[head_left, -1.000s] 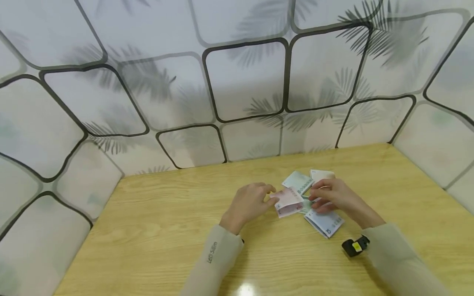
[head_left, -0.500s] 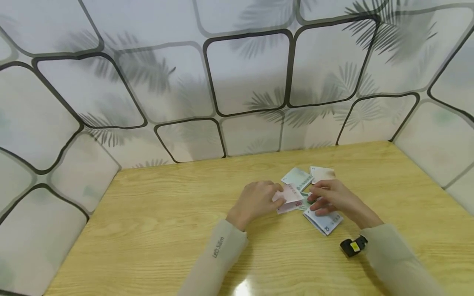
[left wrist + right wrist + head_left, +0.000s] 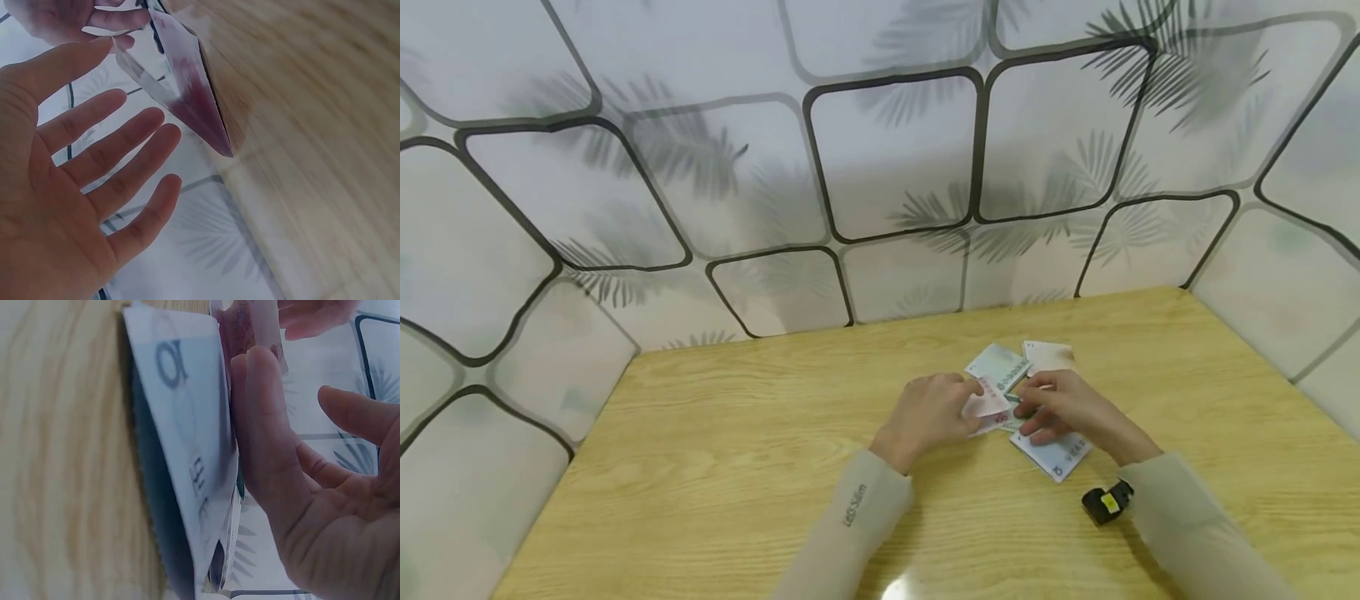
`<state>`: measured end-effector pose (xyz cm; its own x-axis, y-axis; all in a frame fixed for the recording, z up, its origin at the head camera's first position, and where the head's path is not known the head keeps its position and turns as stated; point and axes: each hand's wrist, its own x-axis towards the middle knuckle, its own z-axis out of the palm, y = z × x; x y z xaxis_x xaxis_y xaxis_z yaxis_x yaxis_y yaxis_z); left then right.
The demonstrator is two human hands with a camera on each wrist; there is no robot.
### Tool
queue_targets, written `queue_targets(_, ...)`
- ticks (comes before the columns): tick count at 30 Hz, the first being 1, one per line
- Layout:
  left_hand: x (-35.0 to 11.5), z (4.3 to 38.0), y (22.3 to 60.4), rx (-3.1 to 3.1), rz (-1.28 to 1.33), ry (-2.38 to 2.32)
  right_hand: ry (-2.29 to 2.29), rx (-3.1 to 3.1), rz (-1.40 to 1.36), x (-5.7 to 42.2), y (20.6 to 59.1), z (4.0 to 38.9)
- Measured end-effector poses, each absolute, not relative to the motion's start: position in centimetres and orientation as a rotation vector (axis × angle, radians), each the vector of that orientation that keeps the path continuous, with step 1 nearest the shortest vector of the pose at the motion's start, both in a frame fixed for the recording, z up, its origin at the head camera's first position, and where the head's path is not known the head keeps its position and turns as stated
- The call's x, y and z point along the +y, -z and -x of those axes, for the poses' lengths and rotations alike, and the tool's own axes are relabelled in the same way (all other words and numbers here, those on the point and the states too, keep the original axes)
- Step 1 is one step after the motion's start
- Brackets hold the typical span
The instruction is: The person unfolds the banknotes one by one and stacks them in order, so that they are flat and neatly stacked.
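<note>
Blue banknote [image 3: 190, 419]: dark inside, right-wrist view only

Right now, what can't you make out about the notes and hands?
Head view: the left hand covers part of the pink note.
Head view: that note and the right hand hide much of the lower green note.
Head view: fine print on the blue note is too small to read.
Left wrist view: the top edge cuts off the right hand.
Right wrist view: the top edge cuts off the pink note and left hand.
</note>
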<state>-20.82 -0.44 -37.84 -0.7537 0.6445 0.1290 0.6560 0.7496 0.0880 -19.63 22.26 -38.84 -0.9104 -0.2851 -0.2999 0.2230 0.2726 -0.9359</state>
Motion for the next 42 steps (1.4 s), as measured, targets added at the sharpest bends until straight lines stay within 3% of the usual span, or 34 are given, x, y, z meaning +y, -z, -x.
queue_targets(24, 0.1, 20.8, 37.4, -2.782, 0.904, 0.375, 1.68, 2.14, 0.074, 22.4, 39.0, 19.6)
queue_targets(35, -1.5, 21.2, 37.2, -2.545, 0.629, 0.65, 1.612, 2.182, 0.128, 22.1, 39.1, 19.5)
queue_targets(42, -2.9, 21.4, 37.0, -2.519, 0.504, 1.087, 1.649, 2.212, 0.199, 21.9, 38.8, 20.0)
